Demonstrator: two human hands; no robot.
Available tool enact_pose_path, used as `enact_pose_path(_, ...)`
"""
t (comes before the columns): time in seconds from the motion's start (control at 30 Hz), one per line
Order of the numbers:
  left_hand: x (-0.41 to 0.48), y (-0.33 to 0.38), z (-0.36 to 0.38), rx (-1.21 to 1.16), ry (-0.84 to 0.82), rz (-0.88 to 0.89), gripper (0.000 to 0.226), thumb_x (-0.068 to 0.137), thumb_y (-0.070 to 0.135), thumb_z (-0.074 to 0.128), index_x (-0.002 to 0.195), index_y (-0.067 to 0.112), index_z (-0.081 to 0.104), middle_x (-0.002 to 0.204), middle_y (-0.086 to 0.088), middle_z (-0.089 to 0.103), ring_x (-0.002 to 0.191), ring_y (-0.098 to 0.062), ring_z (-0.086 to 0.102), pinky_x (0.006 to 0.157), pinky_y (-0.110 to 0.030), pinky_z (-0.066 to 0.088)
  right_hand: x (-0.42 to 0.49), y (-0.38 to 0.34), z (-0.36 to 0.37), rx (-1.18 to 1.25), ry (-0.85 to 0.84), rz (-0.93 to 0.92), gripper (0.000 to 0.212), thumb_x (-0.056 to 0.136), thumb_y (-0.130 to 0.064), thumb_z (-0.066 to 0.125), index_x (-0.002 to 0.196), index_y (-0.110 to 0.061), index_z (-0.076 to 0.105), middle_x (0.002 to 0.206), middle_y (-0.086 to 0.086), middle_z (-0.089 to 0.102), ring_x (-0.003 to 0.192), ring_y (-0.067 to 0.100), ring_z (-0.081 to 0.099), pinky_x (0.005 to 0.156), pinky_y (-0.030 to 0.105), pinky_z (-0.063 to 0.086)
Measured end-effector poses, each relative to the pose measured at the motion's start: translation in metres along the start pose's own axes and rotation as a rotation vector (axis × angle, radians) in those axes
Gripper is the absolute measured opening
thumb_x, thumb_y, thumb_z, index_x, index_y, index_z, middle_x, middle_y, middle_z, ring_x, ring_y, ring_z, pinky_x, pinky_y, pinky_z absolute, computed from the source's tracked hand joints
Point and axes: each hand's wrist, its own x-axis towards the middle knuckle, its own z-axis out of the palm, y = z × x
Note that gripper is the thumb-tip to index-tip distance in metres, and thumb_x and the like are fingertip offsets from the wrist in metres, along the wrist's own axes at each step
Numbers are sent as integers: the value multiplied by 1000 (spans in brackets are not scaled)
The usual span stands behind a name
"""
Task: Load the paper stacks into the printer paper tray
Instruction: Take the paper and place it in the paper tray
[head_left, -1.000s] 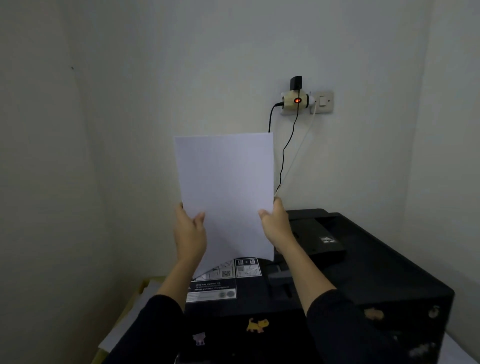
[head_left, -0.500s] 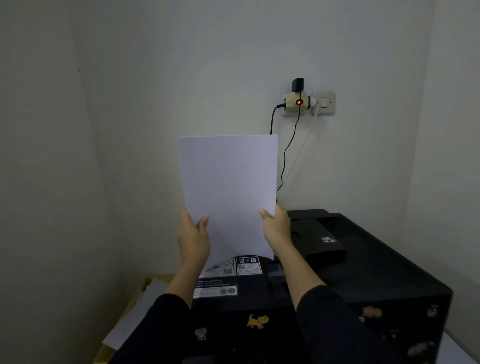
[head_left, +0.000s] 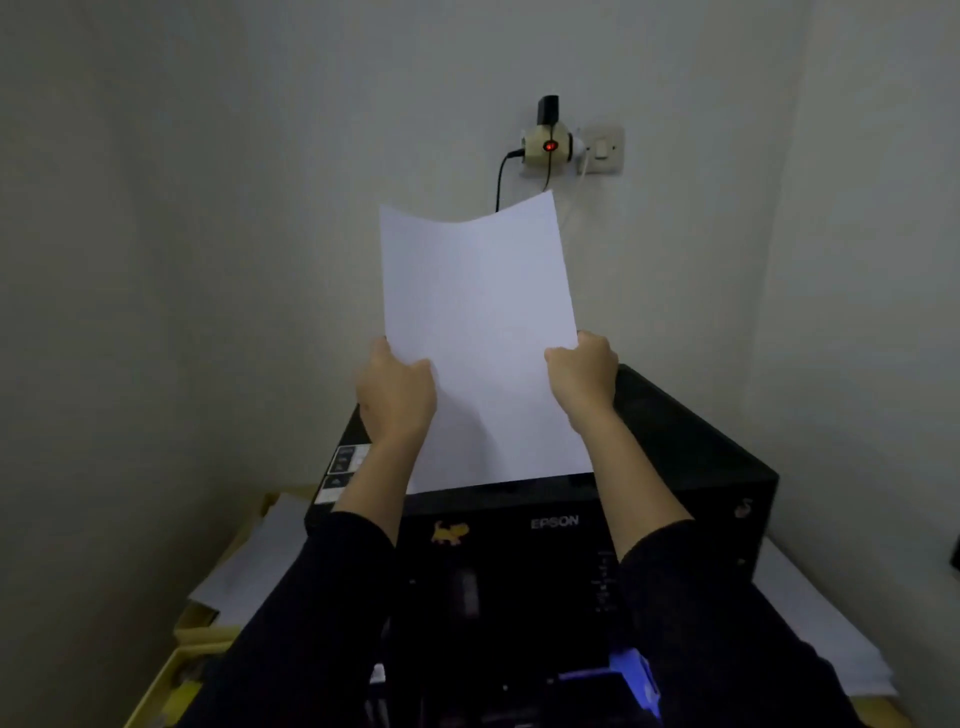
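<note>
A white paper stack (head_left: 480, 332) stands nearly upright above a black printer (head_left: 675, 467), its top edge curving back towards the wall. My left hand (head_left: 397, 397) grips its left edge and my right hand (head_left: 584, 376) grips its right edge. The paper's bottom edge sits at the printer's top, just behind the front panel with the brand name. The printer's rear paper tray is hidden behind the sheets.
A wall socket with an adapter and cables (head_left: 550, 145) is above the printer. Loose white sheets lie left of the printer (head_left: 260, 561) and right of it (head_left: 810, 623). A yellow box edge (head_left: 166, 680) shows at the lower left. Walls close in on both sides.
The paper has come down and tilted back, its lower edge now at the printer's top. The view has moved closer and lower, showing the printer's front.
</note>
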Motion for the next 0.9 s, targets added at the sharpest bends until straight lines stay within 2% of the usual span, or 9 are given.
enact_pose_path(0.07,-21,0,6,16,-44,-41,30,91,8,51,121,3,51,101,-6,52,84,-19,45,70,-29,37,-9,14,-23,-2,-10,69,35,83,2,41,53,-15,31,58,-4,41,48,12,34,44,19,24)
enact_pose_path(0.23,-86,-15,22,13,-117,-97,18,88,8,53,104,4,57,97,-7,56,81,-23,52,69,-29,42,-42,62,-78,-6,-8,206,30,82,1,43,55,-11,38,64,-2,48,51,14,40,45,20,29)
enact_pose_path(0.37,-142,-31,30,4,-140,-141,24,86,9,57,110,7,59,97,-4,56,82,-21,53,73,-26,43,-79,103,-114,28,0,266,30,80,4,44,55,-10,37,60,0,47,52,14,37,49,20,28)
enact_pose_path(0.47,-179,-46,30,-15,-156,-181,19,86,8,59,105,8,60,92,-1,56,73,-18,55,65,-23,44,-105,132,-133,37,-2,311,18,81,0,47,65,-7,50,66,0,51,60,19,45,54,22,33)
enact_pose_path(0.57,-212,-66,29,-10,-159,-218,20,86,9,62,106,6,61,95,-3,60,82,-22,58,71,-28,45,-131,158,-145,37,-17,362,11,80,-1,48,75,-3,58,70,1,55,67,21,49,54,23,34)
enact_pose_path(0.67,-241,-90,26,-41,-161,-272,22,85,7,64,107,4,62,97,-3,61,87,-21,57,75,-28,44,-157,183,-153,78,-44,434,15,81,3,50,86,12,60,74,7,56,65,20,45,53,22,32)
enact_pose_path(0.73,-258,-106,21,-83,-168,-303,23,84,4,64,107,3,63,96,-3,62,89,-21,58,76,-29,44,-174,198,-155,99,-73,491,12,81,4,51,84,11,60,72,6,56,62,18,43,54,22,32)
enact_pose_path(0.83,-280,-129,13,-126,-174,-348,27,84,1,65,110,4,63,97,-3,63,91,-22,60,81,-31,47,-197,217,-157,136,-95,555,16,82,6,51,92,13,62,79,8,60,67,18,47,58,23,37)
enact_pose_path(0.9,-293,-145,8,-131,-171,-377,29,83,-1,65,112,3,63,98,-4,64,93,-24,61,83,-32,48,-212,226,-157,150,-111,584,18,82,8,51,95,13,62,81,9,60,67,17,46,55,23,36)
